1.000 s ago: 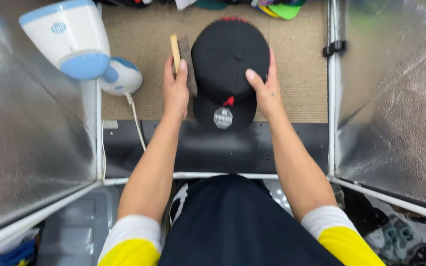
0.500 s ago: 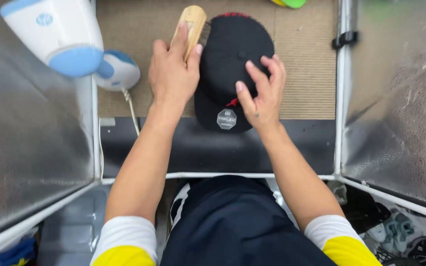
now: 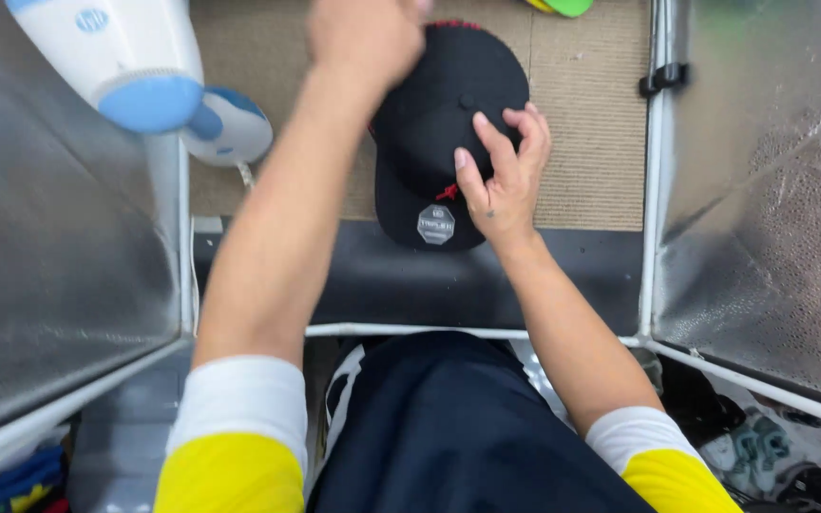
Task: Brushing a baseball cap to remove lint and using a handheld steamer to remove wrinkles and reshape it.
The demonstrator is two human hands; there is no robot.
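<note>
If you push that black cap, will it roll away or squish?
The black cap probably won't roll: its flat brim lies on the woven mat. Its cloth crown likely squishes a bit under the right hand. It looks light, so it should slide easily.

White-and-blue steamer point(image 3: 121, 57), silver reflective panels point(image 3: 49, 256), green object point(image 3: 563, 6)

The left hand point(image 3: 365, 38) is blurred, its fingertips cut off at the top edge.
</note>
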